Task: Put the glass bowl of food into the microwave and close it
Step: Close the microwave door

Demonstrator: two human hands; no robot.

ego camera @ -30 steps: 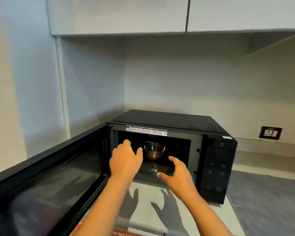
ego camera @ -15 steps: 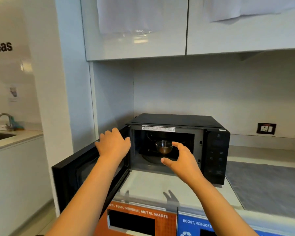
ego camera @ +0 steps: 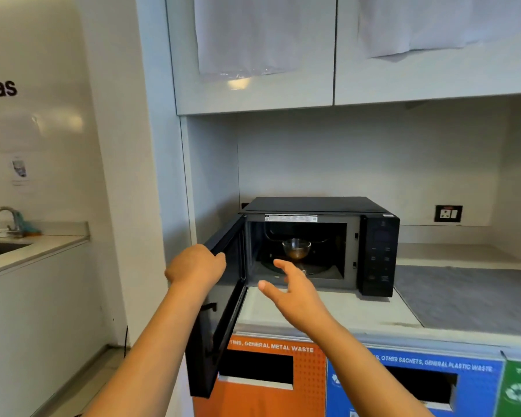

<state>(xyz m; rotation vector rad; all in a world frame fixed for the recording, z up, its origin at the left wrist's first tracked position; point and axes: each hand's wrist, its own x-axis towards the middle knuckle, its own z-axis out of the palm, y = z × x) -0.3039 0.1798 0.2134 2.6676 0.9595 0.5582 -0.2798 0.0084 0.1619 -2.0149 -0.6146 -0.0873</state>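
A black microwave (ego camera: 379, 254) stands on the counter with its cavity exposed. The glass bowl of food (ego camera: 296, 248) sits inside on the turntable, upright, brown food at its bottom. The microwave door (ego camera: 220, 320) swings out to the left, about half open. My left hand (ego camera: 197, 266) curls over the door's top outer edge and grips it. My right hand (ego camera: 295, 291) hovers in front of the cavity with fingers spread, holding nothing, well short of the bowl.
White wall cupboards (ego camera: 334, 49) hang above the microwave. Below the counter edge are orange (ego camera: 271, 383), blue (ego camera: 418, 386) and green waste bins. A grey mat (ego camera: 469, 296) lies right of the microwave. A sink with a tap (ego camera: 9, 219) is at the far left. A wall socket (ego camera: 448, 213) sits behind.
My view has backed away from the microwave. My left hand moved from the cavity mouth onto the door's edge and the door swung partway toward shut. My right hand withdrew from the cavity.
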